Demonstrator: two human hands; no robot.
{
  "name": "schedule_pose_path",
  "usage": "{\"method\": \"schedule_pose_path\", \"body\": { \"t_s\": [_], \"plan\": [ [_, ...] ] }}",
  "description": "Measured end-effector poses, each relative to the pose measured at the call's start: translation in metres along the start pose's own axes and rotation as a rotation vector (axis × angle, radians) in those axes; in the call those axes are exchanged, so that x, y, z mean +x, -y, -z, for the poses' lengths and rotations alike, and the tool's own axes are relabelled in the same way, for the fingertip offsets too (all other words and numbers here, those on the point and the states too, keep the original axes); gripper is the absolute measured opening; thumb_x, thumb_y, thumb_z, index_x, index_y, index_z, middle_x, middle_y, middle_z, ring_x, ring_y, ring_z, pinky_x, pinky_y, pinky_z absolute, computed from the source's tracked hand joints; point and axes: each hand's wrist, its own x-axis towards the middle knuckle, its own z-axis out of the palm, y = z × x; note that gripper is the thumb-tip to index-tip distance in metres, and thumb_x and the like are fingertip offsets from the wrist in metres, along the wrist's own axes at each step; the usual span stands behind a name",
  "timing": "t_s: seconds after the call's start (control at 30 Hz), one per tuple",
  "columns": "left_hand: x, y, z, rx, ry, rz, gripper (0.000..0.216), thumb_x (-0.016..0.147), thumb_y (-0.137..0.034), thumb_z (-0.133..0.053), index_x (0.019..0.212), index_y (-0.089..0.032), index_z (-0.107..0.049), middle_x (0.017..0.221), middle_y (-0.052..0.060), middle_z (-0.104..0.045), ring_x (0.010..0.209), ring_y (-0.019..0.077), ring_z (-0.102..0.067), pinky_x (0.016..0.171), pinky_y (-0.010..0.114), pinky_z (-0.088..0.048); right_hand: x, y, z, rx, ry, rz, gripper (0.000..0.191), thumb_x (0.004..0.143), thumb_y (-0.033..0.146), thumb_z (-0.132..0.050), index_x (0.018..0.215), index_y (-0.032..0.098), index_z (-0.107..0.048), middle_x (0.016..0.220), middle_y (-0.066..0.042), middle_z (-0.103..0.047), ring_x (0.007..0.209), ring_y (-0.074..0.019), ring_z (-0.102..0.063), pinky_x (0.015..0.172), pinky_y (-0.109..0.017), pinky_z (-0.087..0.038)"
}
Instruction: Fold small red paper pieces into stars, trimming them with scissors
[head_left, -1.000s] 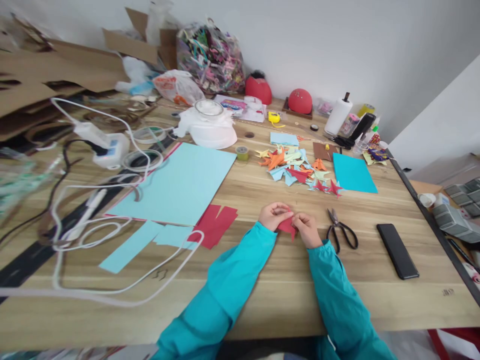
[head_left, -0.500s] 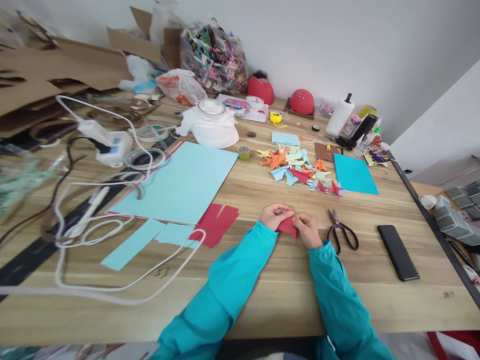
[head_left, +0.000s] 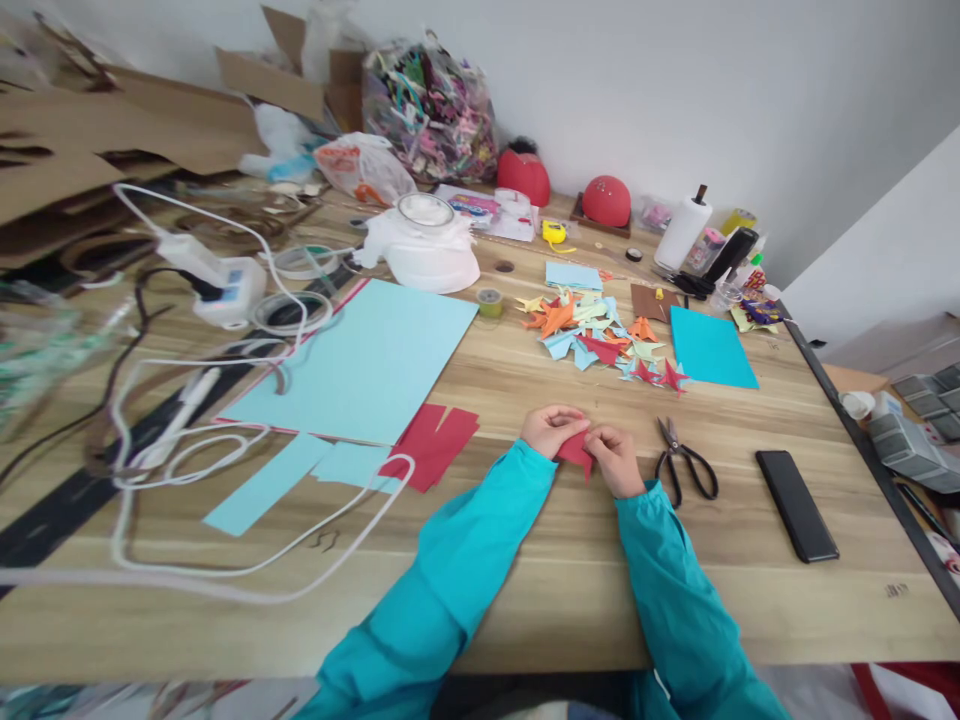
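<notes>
A small piece of folded red paper point(head_left: 574, 450) is held between both my hands, just above the table. My left hand point(head_left: 553, 430) pinches its left side, and my right hand point(head_left: 615, 458) pinches its upper right edge. A pointed flap of the paper hangs below the fingers. To the right of my right hand lie scissors point(head_left: 684, 465) with black handles. Beyond my hands is a pile of folded paper figures point(head_left: 592, 328) in orange, red, blue and yellow. Cut red paper strips point(head_left: 435, 445) lie to the left of my left hand.
Large light-blue sheets point(head_left: 360, 360) and a blue strip point(head_left: 262, 485) lie on the left, near a looping white cable point(head_left: 300, 590) and a power strip point(head_left: 229, 290). A black phone point(head_left: 796, 505) is at the right. A bright blue sheet point(head_left: 712, 347) and a white cap point(head_left: 427, 250) are farther back.
My hands and the red paper hold almost the same pose. The camera view has shifted very slightly; nothing on the table has visibly moved.
</notes>
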Motion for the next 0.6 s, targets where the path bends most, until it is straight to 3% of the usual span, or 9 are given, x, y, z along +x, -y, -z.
{"method": "schedule_pose_path", "body": {
  "t_s": [0.3,0.6],
  "plan": [
    [0.0001,-0.0008,0.0008,-0.11,-0.003,0.007,0.031,0.041,-0.029,-0.078,0.062,-0.012,-0.063,0.059,0.004,-0.067,0.056,0.0146,-0.062,0.06,0.028,-0.05,0.0009,0.0011,-0.0007,0.034,-0.004,-0.028,0.02,0.069,0.025,-0.053,0.051,0.017,-0.053,0.046,0.004,-0.045,0.046,-0.0089,-0.038,0.046,-0.022,-0.031],
    [-0.0018,-0.0059,-0.0009,-0.163,-0.017,0.022,0.032,0.047,-0.034,-0.075,0.068,-0.012,-0.064,0.058,0.004,-0.067,0.053,0.0139,-0.06,0.057,0.027,-0.05,0.0007,0.0016,-0.001,0.053,-0.008,-0.04,0.021,0.069,0.027,-0.054,0.051,0.017,-0.052,0.047,0.004,-0.046,0.047,-0.0088,-0.04,0.048,-0.022,-0.031]
  ]
}}
